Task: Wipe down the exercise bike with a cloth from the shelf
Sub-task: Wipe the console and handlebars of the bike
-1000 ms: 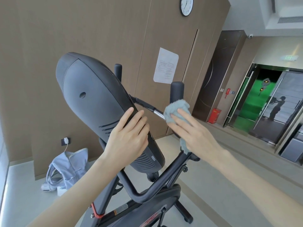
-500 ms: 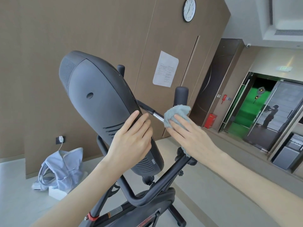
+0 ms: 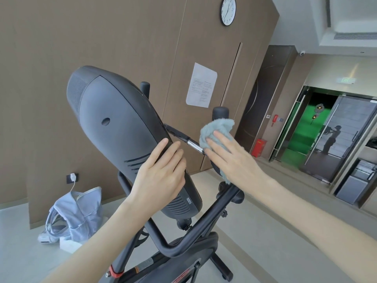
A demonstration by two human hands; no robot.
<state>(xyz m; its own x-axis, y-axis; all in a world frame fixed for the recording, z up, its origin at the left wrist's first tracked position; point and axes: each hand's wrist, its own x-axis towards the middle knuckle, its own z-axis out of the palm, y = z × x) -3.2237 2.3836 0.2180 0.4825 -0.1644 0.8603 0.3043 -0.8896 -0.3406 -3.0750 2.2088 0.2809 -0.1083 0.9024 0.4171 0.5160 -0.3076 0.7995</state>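
- Since a second ago: view has tipped up a little, so the wall clock (image 3: 227,10) now sits fully in frame; both hands hold nearly the same places on the exercise bike (image 3: 183,260), and the cloth (image 3: 216,132) has shifted only slightly up the handlebar post.
- Step in hand (my judgement): wiping the right handlebar upright (image 3: 221,113), with the cloth already fetched and the console done or pending, I cannot tell which.
- Right hand (image 3: 232,160): grip is flat and spread, fingers pressing the blue-grey cloth against the upright, not curled round it. A tail of cloth hangs below the palm.
- Left hand (image 3: 161,180): fingers extended, lying flat on the lower back of the console housing (image 3: 118,127), steadying it. Nothing is held.
- Next move calls for: sliding the cloth along the upright and onto the chrome rod (image 3: 194,147) beside it, keeping pressure; the bunched cloth likely needs re-spreading to cover more surface.
- In the way: the chrome rod crosses just left of the cloth, touching its edge; the console crowds the gap.
- Around: paper notice (image 3: 201,85) on the panel wall; pale bag (image 3: 75,219) on the floor by a wall socket (image 3: 72,177); red fire extinguisher box (image 3: 258,147) well apart, near the glass doors.
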